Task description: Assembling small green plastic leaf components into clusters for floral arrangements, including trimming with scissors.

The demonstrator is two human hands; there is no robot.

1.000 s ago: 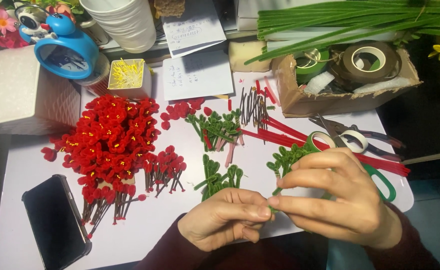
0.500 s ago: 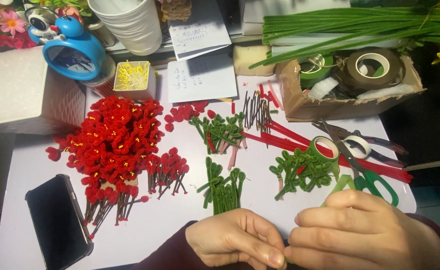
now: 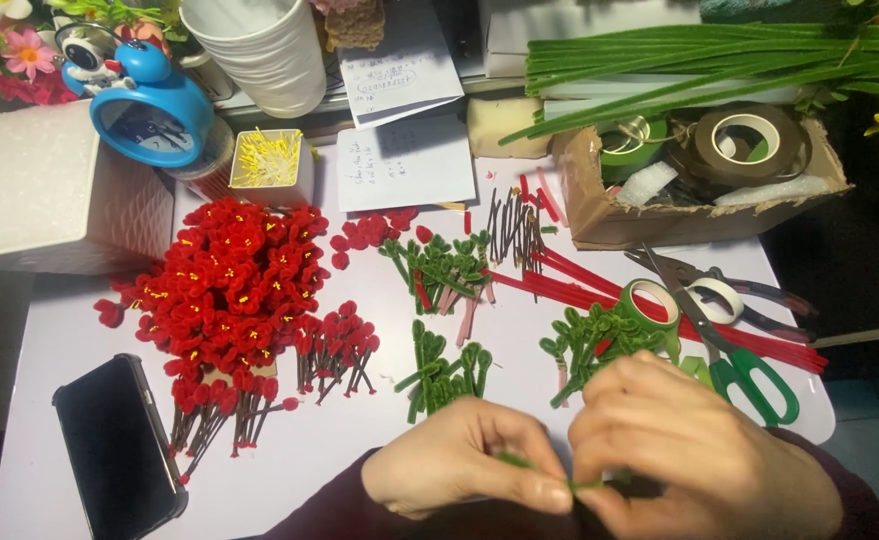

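Note:
My left hand (image 3: 460, 462) and my right hand (image 3: 695, 455) meet at the table's near edge, both pinching a thin green stem piece (image 3: 520, 463) between thumbs and fingertips. Most of the stem is hidden under my fingers. Just beyond my right hand lie a bunch of green pipe-cleaner leaves (image 3: 590, 340) and a roll of green floral tape (image 3: 652, 302). A smaller green leaf bunch (image 3: 442, 368) lies ahead of my left hand.
A pile of red pipe-cleaner flowers (image 3: 235, 290) covers the left of the white table (image 3: 360, 430). A black phone (image 3: 120, 445) lies at front left. Green-handled scissors (image 3: 750, 370), red pipe cleaners (image 3: 580, 275) and a cardboard box of tape rolls (image 3: 700, 170) sit on the right. A blue clock (image 3: 150, 105) stands at the back left.
Both hands have dropped toward the near edge and stayed joined on the green stem. The view has tilted slightly, showing more of the table's back.

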